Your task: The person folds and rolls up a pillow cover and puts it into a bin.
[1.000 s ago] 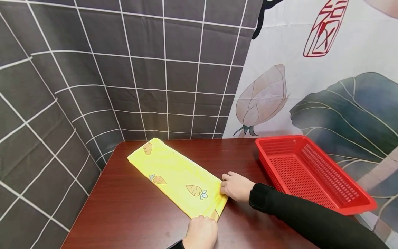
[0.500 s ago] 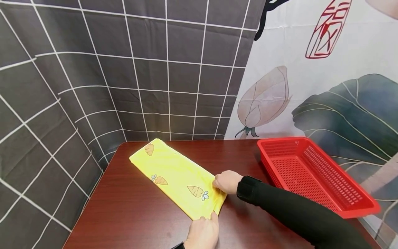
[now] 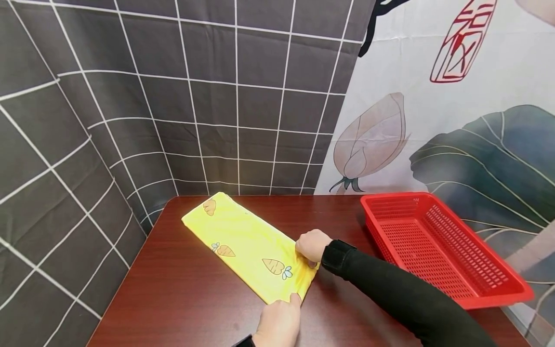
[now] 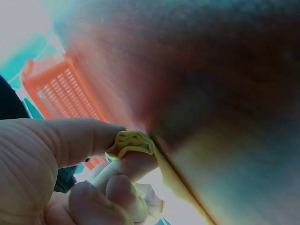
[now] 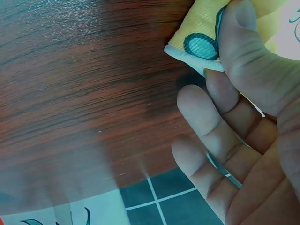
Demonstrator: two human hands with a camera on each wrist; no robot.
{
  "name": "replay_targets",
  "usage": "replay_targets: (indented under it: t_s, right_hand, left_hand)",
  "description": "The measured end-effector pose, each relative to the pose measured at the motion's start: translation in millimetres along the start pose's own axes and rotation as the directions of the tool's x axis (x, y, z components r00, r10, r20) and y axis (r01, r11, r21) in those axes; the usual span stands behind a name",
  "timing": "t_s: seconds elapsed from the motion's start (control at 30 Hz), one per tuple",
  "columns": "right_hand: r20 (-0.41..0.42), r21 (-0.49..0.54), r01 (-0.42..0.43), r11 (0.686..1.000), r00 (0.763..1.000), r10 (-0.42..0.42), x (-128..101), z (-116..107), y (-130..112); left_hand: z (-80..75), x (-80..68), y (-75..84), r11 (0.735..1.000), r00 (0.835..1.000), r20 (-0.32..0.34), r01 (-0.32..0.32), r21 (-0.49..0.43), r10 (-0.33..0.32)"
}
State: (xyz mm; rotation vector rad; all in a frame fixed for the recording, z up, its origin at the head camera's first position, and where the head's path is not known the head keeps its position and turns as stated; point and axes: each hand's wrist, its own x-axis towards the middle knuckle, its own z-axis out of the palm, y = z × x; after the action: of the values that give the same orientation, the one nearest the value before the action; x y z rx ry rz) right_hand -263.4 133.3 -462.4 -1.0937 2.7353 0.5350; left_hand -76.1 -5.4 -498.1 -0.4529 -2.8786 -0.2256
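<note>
Gridded gray cloth: left, behind | white floral cloth: right | table: reddish-brown, glossy

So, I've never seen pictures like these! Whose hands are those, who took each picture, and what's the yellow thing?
There's no robot here, just a person's bare left hand and right hand. The wide picture comes from a camera worn on the head, looking forward and down. The close-up ones come from little cameras on each wrist, so that hand looks huge. On the reddish-brown table lies a folded yellow cloth with carrots printed on it. To the right is a red basket full of holes. Both hands pinch the cloth at its nearer end.
</note>
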Motion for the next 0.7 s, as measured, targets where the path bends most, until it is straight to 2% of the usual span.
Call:
replay_targets:
  t_s: [0.13, 0.27, 0.37, 0.5, 0.6, 0.7]
  right_hand:
    - [-0.007, -0.009, -0.004, 1.0, 1.0, 0.004, 1, 2, 1]
    - [-0.016, -0.022, -0.007, 1.0, 1.0, 0.007, 3, 4, 2]
    - [-0.021, -0.028, -0.012, 1.0, 1.0, 0.011, 5, 6, 4]
    - [-0.039, -0.022, -0.016, 1.0, 0.999, 0.015, 6, 10, 6]
    - [-0.047, 0.013, -0.025, 1.0, 0.999, 0.025, 5, 13, 6]
    - [-0.034, 0.065, -0.042, 0.997, 0.998, 0.045, 3, 14, 7]
  left_hand:
    - [-1.4, 1.8, -9.7, 0.995, 1.0, 0.021, 0.009, -0.104, -0.007]
    - [-4.3, 1.7, -19.4, 0.987, 1.0, 0.016, 0.01, -0.163, -0.007]
    - [-6.1, 2.0, -26.9, 0.972, 0.999, 0.047, 0.018, -0.235, -0.007]
    - [-6.1, 2.0, -35.8, 0.939, 0.992, 0.124, 0.051, -0.339, -0.009]
    - [-5.3, 2.3, -39.5, 0.925, 0.987, 0.158, 0.069, -0.374, -0.009]
    - [-3.5, 2.3, -39.9, 0.935, 0.982, 0.187, 0.085, -0.346, -0.02]
